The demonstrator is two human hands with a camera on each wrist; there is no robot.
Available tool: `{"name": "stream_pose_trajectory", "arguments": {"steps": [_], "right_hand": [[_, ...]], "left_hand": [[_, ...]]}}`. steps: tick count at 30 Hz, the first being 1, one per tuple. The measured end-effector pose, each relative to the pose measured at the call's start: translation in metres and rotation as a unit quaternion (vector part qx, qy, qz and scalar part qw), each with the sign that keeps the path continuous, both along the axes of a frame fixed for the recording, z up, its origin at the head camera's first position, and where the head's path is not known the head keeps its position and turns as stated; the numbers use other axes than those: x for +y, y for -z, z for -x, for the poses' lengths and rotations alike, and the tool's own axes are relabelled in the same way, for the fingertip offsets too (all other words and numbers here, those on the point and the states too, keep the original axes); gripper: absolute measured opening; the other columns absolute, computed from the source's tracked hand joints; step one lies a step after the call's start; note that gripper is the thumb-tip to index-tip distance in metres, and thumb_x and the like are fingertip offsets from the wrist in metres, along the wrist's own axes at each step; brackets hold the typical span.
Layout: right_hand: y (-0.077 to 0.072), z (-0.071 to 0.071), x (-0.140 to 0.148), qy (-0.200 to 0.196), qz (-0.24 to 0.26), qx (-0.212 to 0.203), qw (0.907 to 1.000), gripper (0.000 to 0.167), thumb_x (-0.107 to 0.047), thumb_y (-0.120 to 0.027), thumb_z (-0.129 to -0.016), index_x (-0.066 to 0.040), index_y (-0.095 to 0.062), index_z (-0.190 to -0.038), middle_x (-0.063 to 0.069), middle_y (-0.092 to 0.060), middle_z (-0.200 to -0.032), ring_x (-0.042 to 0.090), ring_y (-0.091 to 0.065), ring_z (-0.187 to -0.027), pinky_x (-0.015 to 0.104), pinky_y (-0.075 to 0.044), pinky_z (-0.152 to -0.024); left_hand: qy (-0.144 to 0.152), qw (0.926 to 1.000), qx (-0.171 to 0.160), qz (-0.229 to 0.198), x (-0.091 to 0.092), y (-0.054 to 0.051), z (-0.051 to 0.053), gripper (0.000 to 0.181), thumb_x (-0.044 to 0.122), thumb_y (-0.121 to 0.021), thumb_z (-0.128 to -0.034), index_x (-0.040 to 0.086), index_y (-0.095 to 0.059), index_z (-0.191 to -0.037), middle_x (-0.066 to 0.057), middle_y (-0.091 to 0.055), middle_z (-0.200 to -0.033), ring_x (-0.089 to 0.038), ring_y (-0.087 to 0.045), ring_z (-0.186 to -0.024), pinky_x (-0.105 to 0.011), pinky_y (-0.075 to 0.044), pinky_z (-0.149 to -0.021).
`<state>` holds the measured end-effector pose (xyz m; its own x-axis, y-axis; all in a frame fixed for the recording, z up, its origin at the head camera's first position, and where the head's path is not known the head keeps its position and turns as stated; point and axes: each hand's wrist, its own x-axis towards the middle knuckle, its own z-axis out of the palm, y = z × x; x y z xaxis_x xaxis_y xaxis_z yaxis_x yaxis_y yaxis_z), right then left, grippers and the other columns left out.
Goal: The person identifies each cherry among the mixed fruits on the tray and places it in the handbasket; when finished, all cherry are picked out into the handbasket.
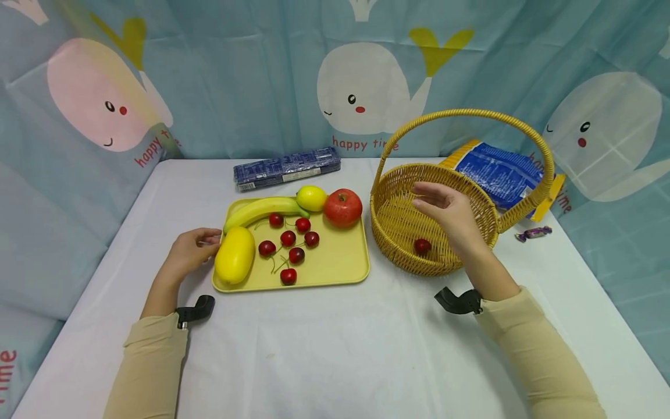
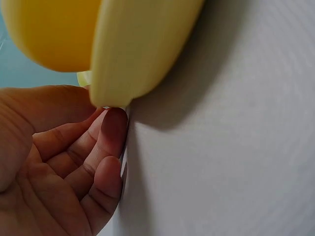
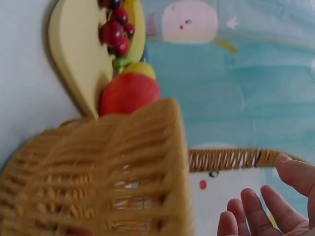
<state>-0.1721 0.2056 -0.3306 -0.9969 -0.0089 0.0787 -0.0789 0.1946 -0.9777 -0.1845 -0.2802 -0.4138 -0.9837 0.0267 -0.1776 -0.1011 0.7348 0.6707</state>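
My left hand point(image 1: 191, 251) is at the left edge of the yellow tray point(image 1: 335, 262); the left wrist view shows its thumb and curled fingers at the rim. On the tray lie a yellow oblong fruit point(image 1: 235, 256), a banana point(image 1: 262, 209), a lemon point(image 1: 312, 198), a round red fruit point(image 1: 342, 208) and several stemmed cherries point(image 1: 288, 238). Over the wicker basket point(image 1: 384, 247) hovers my right hand point(image 1: 447, 212), fingers loosely bent and nothing between them. One cherry point(image 1: 423, 247) rests on the basket floor below that hand.
A dark blue packet point(image 1: 288, 167) lies behind the tray. Behind the basket's right side leans a blue and yellow bag point(image 1: 497, 174), with a purple wrapped candy point(image 1: 534, 234) in front of it. The basket's tall handle point(image 1: 471, 113) arches above the right hand.
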Motion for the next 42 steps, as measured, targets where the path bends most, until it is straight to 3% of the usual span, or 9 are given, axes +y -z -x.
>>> {"name": "stream_pose_trajectory", "arguments": {"steps": [15, 27, 35, 42], "right_hand": [[-0.011, 0.003, -0.051, -0.058, 0.039, 0.052, 0.9962, 0.041, -0.015, -0.067, -0.085, 0.001, -0.057, -0.122, 0.012, -0.059, -0.116, 0.025, -0.052, -0.109, 0.023, -0.045, -0.086], [-0.008, 0.000, -0.090, -0.097, 0.068, 0.022, 0.9927, 0.040, -0.009, -0.066, -0.084, 0.002, -0.056, -0.122, 0.013, -0.059, -0.117, 0.024, -0.054, -0.105, 0.027, -0.045, -0.088], [0.011, -0.004, -0.119, -0.126, 0.085, -0.001, 0.9883, 0.036, -0.006, -0.066, -0.084, 0.001, -0.059, -0.118, 0.016, -0.060, -0.116, 0.021, -0.055, -0.102, 0.027, -0.046, -0.086], [0.037, 0.002, -0.141, -0.140, 0.056, -0.029, 0.9881, 0.035, -0.009, -0.067, -0.084, -0.002, -0.060, -0.118, 0.013, -0.061, -0.115, 0.022, -0.057, -0.101, 0.029, -0.048, -0.083]], "left_hand": [[0.001, 0.9999, 0.014, 0.006, -0.001, 0.003, 0.000, 0.044, 0.019, -0.056, -0.0918, -0.003, -0.049, -0.128, -0.021, -0.056, -0.108, -0.029, -0.053, -0.085, -0.025, -0.047, -0.062], [0.003, 0.9996, 0.029, 0.001, -0.001, 0.004, -0.001, 0.042, 0.016, -0.056, -0.0912, -0.006, -0.050, -0.126, -0.023, -0.058, -0.105, -0.029, -0.055, -0.087, -0.024, -0.047, -0.062], [0.000, 0.9998, 0.021, -0.005, 0.001, 0.002, -0.003, 0.042, 0.016, -0.056, -0.0912, -0.006, -0.050, -0.126, -0.022, -0.058, -0.105, -0.029, -0.054, -0.088, -0.023, -0.046, -0.063], [0.002, 0.9997, 0.021, -0.010, 0.000, 0.002, -0.003, 0.042, 0.017, -0.056, -0.0917, -0.006, -0.050, -0.126, -0.023, -0.058, -0.105, -0.029, -0.054, -0.085, -0.022, -0.046, -0.062]]}}
